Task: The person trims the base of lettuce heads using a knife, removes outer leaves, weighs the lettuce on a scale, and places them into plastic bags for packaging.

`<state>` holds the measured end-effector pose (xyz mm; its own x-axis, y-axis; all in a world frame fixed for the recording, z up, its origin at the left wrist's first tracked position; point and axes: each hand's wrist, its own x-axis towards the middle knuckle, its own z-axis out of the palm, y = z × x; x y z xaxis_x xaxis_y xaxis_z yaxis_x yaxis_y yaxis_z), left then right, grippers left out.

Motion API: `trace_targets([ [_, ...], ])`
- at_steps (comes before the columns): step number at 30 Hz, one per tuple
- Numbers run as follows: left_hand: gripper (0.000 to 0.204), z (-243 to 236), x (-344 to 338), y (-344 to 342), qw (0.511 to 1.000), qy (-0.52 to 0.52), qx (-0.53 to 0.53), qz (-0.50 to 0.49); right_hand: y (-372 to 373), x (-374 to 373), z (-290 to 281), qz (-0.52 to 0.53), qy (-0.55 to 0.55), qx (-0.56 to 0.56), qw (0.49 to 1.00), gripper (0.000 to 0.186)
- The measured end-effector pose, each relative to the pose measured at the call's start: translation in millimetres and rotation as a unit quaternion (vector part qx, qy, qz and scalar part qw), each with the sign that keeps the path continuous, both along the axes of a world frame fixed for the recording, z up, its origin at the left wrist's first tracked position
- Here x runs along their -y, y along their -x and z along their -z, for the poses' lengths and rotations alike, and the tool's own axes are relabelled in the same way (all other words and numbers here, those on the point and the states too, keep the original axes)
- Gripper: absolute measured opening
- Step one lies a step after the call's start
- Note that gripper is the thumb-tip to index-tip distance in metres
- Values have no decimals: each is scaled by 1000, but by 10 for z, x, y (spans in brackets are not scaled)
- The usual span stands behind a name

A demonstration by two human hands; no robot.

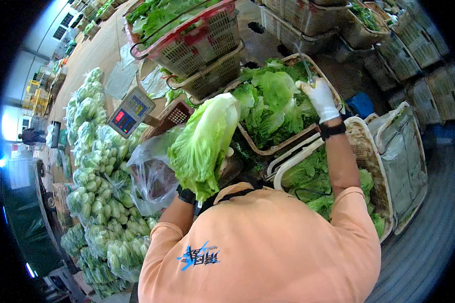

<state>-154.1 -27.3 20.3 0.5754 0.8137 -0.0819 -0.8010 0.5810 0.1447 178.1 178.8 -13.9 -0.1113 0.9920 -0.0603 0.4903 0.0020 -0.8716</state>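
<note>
A large pale green lettuce head (207, 139) is held up in front of my chest, its white stem end toward the crate and its leaf tips toward me. My left hand is behind it, with the fingers hidden; only the black wristband (186, 195) and forearm show. My right hand (319, 98), in a white glove with a dark band at the wrist, is closed around a knife (304, 60) whose thin blade points away from me. It is over the right side of a crate (275, 150) filled with loose green lettuce leaves (273, 98).
At my right are an open pale crate (371, 171) of leaves and a greyish lidded one (402, 161). Stacked crates with a red rim (187, 38) stand ahead. A digital scale (131, 111), a clear plastic bag (154, 169) and bagged greens (98, 197) lie left.
</note>
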Motion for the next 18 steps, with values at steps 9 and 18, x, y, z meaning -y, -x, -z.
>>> trace_targets([
  [9,57,-27,-100,-91,995,23,44,92,811,844,132,-208,238,-439,841,32],
  [18,67,79,44,163,976,60,-131,-160,922,1060,661,6,316,-487,814,39],
])
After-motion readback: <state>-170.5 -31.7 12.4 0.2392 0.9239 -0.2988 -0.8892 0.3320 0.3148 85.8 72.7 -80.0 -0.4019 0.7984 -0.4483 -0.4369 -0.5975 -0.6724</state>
